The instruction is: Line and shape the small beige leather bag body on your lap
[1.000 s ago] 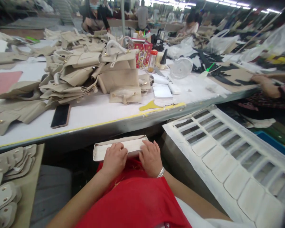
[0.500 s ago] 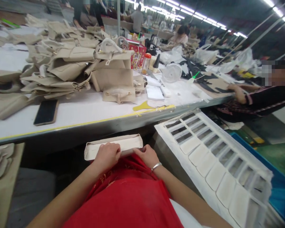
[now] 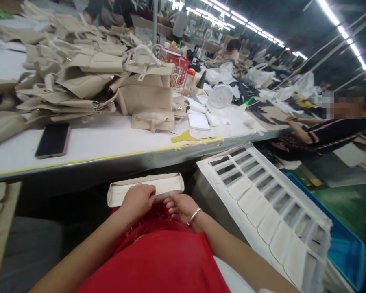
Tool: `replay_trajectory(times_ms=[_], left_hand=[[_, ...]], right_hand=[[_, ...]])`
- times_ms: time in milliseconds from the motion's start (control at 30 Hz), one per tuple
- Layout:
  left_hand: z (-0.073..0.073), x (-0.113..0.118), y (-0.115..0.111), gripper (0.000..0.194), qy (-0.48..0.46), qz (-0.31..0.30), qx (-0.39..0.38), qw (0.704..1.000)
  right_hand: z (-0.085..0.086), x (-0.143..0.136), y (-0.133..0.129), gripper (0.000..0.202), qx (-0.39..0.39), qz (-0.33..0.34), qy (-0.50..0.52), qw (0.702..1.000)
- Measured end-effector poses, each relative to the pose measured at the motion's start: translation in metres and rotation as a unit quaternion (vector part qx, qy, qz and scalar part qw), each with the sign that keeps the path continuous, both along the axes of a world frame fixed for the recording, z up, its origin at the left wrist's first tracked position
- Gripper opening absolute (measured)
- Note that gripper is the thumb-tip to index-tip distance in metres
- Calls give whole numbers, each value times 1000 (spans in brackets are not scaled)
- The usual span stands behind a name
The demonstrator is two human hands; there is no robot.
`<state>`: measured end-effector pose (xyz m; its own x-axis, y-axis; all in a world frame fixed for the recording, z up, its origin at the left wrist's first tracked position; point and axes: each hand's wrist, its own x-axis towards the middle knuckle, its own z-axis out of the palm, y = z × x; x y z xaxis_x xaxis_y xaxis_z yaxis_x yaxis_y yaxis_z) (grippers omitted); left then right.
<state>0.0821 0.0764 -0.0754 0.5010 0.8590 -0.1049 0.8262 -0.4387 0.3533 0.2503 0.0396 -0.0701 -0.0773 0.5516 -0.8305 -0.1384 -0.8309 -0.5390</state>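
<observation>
Over my lap lies a beige bag piece (image 3: 167, 183), long and narrow, with a raised rim around a pale flat panel. My left hand (image 3: 138, 200) is closed on its near long side, fingers curled over the edge onto the panel. At the near right part of that side, my right hand (image 3: 183, 206) pinches the edge between thumb and forefinger, its other fingers curled below. Whether a small thing sits in the pinch cannot be seen. A red apron (image 3: 158, 256) covers my lap just below the piece.
Beige handbags (image 3: 88, 77) are heaped on the white worktable (image 3: 88, 140), with a phone (image 3: 53, 140) near its edge. A white slotted rack (image 3: 250, 199) holding pale panels stands at my right, beside a blue bin (image 3: 344, 248). A co-worker (image 3: 332, 130) sits further right.
My right hand has shifted slightly left along the near edge, and its fingers have curled in. My left hand keeps its hold. The view has turned a little to the right.
</observation>
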Motion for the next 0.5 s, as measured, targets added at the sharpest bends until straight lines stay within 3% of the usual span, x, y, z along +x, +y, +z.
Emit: replay_trajectory(times_ms=[133, 500], left_hand=[[-1, -2, 2, 16, -9, 2, -12, 1000], [3, -7, 10, 22, -6, -2, -45, 999]], right_hand=[[1, -10, 3, 37, -35, -78, 10, 996], [-3, -41, 12, 33, -55, -62, 28, 996]])
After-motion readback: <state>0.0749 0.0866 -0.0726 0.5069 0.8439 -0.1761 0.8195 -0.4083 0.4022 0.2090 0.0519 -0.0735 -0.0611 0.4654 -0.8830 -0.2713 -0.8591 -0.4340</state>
